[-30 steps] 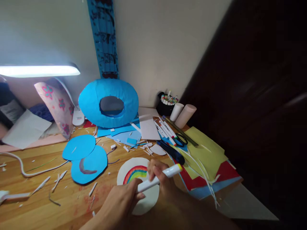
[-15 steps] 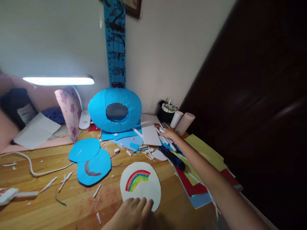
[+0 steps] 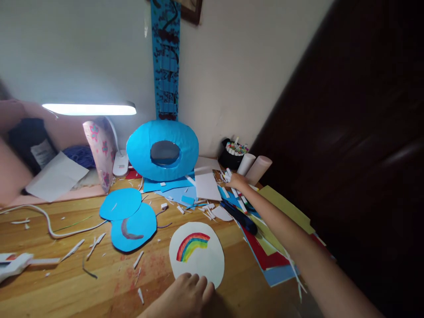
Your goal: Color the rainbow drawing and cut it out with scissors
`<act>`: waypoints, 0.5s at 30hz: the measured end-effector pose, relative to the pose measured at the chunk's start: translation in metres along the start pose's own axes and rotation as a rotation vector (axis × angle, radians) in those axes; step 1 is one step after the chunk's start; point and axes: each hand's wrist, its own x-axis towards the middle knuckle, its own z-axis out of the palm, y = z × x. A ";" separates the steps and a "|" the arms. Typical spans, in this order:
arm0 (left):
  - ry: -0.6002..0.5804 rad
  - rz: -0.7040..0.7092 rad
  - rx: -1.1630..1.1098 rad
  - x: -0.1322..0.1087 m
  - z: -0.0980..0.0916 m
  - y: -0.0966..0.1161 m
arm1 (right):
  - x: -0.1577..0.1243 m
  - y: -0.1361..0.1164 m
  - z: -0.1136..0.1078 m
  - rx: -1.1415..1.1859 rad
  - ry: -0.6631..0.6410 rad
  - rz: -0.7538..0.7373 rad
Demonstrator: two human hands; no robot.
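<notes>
My left hand [image 3: 189, 292] rests on the lower edge of a white paper circle [image 3: 212, 260], its fingers bent and pressed down on it, fingertips hidden. A rainbow [image 3: 192, 244] in red, blue, green and yellow bands is drawn on that circle. Stretched far out to the right, my right hand [image 3: 236, 181] is among several loose white markers. Its fingers are closed around what looks like a marker [image 3: 228, 173], though they are small in view. More loose markers [image 3: 244, 204] lie just below this hand.
Overlapping blue paper circles [image 3: 135, 229] lie left, below a blue paper ring [image 3: 139, 152]. A lit lamp [image 3: 89, 108] stands behind. At right are a black marker holder [image 3: 228, 157], two paper rolls [image 3: 258, 170], a dark-blue tool [image 3: 238, 215] and coloured sheets [image 3: 281, 276]. Paper scraps litter the table.
My right hand has shifted slightly among the markers, and one marker now stands up at its fingers. My left hand stays on the paper circle. The whole view has shifted a little.
</notes>
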 end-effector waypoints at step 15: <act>0.123 -0.165 -0.342 -0.001 -0.013 -0.005 | -0.142 0.025 -0.017 0.927 0.411 -0.450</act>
